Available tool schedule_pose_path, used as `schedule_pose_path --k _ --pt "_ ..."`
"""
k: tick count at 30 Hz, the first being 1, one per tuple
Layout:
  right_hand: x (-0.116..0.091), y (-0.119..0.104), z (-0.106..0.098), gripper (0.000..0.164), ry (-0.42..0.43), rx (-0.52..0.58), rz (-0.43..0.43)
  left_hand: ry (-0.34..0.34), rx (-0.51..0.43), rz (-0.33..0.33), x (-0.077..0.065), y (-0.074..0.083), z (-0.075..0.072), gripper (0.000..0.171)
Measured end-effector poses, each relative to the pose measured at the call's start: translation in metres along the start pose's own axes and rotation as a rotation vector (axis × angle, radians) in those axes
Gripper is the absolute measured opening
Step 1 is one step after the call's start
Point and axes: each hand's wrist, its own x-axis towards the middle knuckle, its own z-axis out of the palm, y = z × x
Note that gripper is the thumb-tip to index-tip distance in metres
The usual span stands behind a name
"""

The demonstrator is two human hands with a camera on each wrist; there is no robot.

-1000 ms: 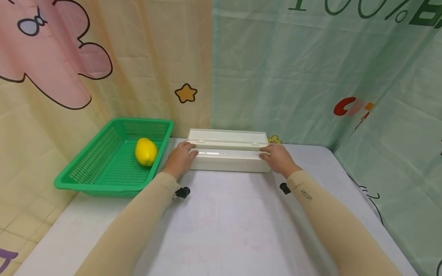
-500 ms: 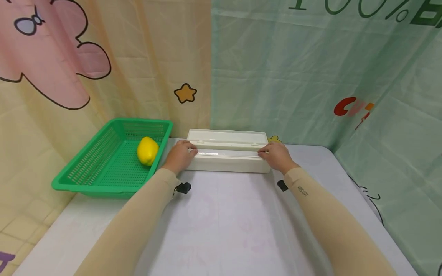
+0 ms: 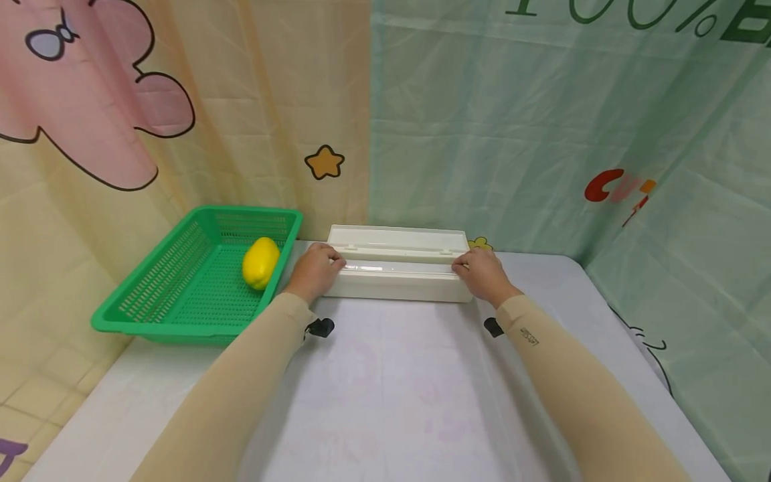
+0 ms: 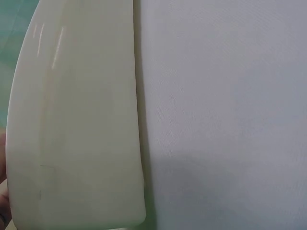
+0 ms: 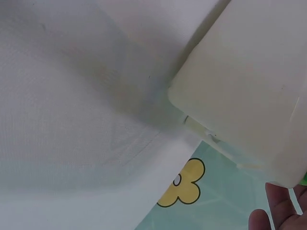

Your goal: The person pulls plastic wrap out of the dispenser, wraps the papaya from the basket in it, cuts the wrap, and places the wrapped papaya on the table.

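Note:
A long white plastic-wrap dispenser (image 3: 397,288) stands on the table at the back middle, its lid (image 3: 397,237) raised and leaning back. Clear plastic wrap (image 3: 376,268) glints along its opening. At the dispenser's left end, my left hand (image 3: 313,271) pinches at the wrap with thumb and forefinger together. My right hand (image 3: 484,274) does likewise at the right end. The left wrist view shows mostly the dispenser's smooth front wall (image 4: 91,124), with bits of fingers at the left edge. In the right wrist view, fingertips (image 5: 280,203) show beyond the box's corner.
A green basket (image 3: 175,331) stands on the left with a yellow lemon (image 3: 261,263) in it. The table (image 3: 385,388) has a white cover. Printed curtains (image 3: 482,134) hang close behind the dispenser and along the sides.
Both hands' thumbs and forefingers have come together at the dispenser's opening, where they stood slightly apart before. The lemon has shifted slightly right in the basket. The dispenser has stayed in place.

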Motion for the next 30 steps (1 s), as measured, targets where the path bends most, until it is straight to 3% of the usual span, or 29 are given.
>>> schedule_pose_path --k 10,30 --pt "-0.002 0.000 -0.001 0.031 0.027 0.057 -0.024 0.075 -0.013 0.011 -0.001 0.000 -0.003 0.029" --pt "-0.009 -0.004 -0.010 0.032 0.051 0.042 -0.018 0.124 -0.008 0.012 -0.001 0.005 -0.011 0.027"
